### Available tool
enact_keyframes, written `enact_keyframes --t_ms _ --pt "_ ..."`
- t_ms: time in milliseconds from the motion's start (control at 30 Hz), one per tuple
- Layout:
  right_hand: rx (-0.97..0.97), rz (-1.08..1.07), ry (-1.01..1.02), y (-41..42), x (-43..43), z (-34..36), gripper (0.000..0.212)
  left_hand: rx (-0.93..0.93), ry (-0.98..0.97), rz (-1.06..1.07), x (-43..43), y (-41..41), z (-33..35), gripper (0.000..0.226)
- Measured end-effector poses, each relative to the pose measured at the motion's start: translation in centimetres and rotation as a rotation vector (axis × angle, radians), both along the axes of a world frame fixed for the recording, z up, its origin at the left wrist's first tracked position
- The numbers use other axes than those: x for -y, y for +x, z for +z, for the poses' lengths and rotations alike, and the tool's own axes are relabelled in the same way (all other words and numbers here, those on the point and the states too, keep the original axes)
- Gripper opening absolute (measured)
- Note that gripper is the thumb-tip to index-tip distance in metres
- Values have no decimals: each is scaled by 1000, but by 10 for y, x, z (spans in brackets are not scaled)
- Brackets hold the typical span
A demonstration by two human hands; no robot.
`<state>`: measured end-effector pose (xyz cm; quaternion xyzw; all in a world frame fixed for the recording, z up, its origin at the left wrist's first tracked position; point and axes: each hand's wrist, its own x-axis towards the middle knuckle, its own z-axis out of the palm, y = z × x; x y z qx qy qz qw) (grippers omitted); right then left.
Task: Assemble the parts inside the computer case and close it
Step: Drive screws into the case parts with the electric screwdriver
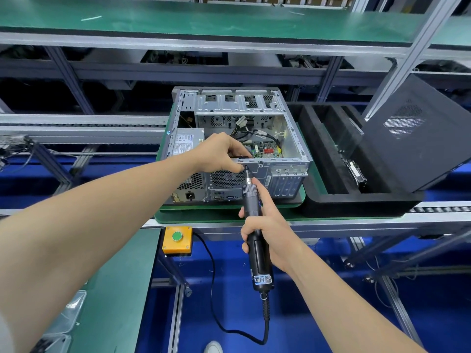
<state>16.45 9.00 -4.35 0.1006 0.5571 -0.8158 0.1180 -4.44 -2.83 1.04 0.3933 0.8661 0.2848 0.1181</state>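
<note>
Open computer case [230,104] sits on a green pallet [229,215], black side panel [407,154] leans in a foam tray [356,203] beside it, electric screwdriver [252,208] bit at the case's rear rim, right hand [271,234] curled round it, left hand [219,154] pinches that rim.

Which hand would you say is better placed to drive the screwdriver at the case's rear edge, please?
The right hand: it grips the electric screwdriver, its bit tip at the rear top edge of the computer case. The left hand pinches that edge beside the bit, so it probably suits steadying.
</note>
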Motion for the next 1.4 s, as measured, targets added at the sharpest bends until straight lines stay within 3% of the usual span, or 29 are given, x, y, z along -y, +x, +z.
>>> enact_keyframes --t_ms 367,1034,1234,1401 --pt "3 -12 -29 -1 2 1 108 -160 12 -3 -2 5 -6 34" --pt "12 -6 -70 -2 1 2 110 -90 34 40 -5 2 -7 36" --pt "14 -11 -76 0 2 5 109 57 63 43 -3 -1 -5 27" --pt "14 -11 -74 1 2 5 109 1 81 21 -2 -1 -6 23"
